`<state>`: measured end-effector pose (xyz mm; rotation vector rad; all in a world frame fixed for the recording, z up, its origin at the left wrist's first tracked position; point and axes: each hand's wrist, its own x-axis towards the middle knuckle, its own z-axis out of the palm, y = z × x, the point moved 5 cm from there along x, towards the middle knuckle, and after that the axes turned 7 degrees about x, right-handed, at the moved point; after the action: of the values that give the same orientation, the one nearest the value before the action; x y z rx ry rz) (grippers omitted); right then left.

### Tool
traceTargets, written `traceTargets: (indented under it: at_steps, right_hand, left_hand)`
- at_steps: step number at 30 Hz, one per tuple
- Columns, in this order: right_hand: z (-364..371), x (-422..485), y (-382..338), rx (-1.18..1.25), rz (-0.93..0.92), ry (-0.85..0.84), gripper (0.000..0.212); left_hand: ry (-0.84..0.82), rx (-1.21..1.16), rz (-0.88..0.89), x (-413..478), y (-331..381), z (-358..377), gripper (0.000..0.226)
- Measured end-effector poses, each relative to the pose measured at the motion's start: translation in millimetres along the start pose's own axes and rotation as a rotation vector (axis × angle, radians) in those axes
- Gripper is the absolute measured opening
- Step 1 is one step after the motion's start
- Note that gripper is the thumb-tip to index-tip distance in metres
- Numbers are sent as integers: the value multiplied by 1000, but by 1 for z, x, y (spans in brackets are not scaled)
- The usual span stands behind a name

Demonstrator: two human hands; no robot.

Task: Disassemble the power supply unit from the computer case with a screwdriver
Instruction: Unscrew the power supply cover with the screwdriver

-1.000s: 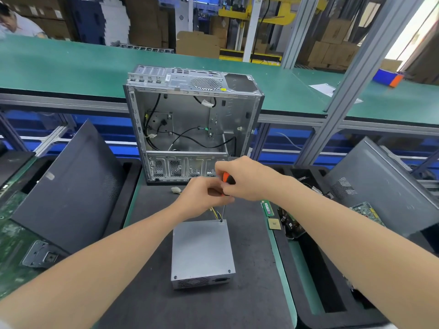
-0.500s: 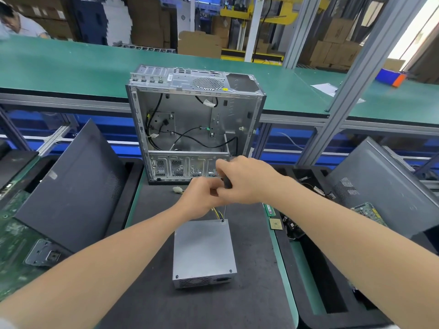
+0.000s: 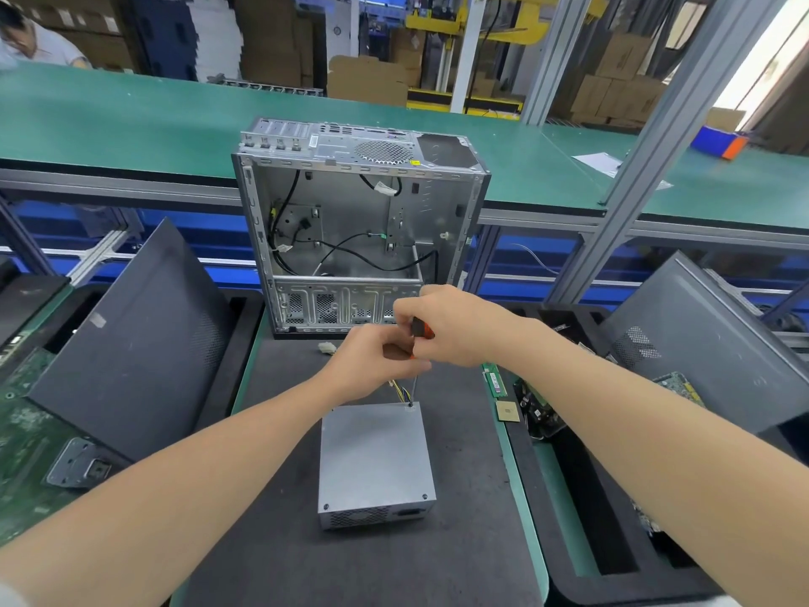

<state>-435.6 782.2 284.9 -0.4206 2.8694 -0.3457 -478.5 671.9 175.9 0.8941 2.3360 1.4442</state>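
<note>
The grey power supply unit [image 3: 374, 457] lies flat on the dark mat, out of the open metal computer case [image 3: 359, 225] that stands behind it. A screwdriver [image 3: 421, 330] with an orange and black handle stands upright, its shaft tip resting on the unit's far right corner. My right hand [image 3: 459, 326] grips the handle from above. My left hand [image 3: 372, 361] is curled around the lower handle and upper shaft. Coloured wires leave the unit's far edge under my hands.
A dark side panel [image 3: 131, 339] leans at the left over green circuit boards. At the right, another grey panel [image 3: 709, 343] leans over a black tray holding a memory stick [image 3: 494, 381], a processor chip [image 3: 508, 409] and boards. A green conveyor [image 3: 131, 120] runs behind.
Both hands stay on the screwdriver at the same corner of the unit. My right hand's grip has shifted slightly on the handle, showing the orange part again.
</note>
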Motion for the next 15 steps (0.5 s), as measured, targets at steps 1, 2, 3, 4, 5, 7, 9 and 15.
traceTargets:
  at_steps: [1,2,3,4,5,7,9,15]
  right_hand:
    - [0,0,-1,21,-13,-9,16]
    - [1,0,-2,47,-23,-13,16]
    - [1,0,-3,70,-32,-14,15]
    - [2,0,-4,84,-40,-14,14]
    - [2,-1,-5,88,-45,-13,14]
    - [1,-2,-6,80,-44,-10,14]
    - [0,-3,-7,29,-14,40,20]
    - [5,1,-6,-398,216,292,37]
  left_hand:
    - [0,6,-7,0,-1,0,19]
    - [-2,9,-11,1,-2,0,17]
    - [-6,11,-12,0,-2,0,16]
    - [-5,12,-8,1,-3,1,15]
    - [4,15,-2,1,-2,2,16]
    - [41,28,3,2,-1,2,16]
    - [68,44,4,2,0,2,10]
    - [60,-4,59,4,5,7,18]
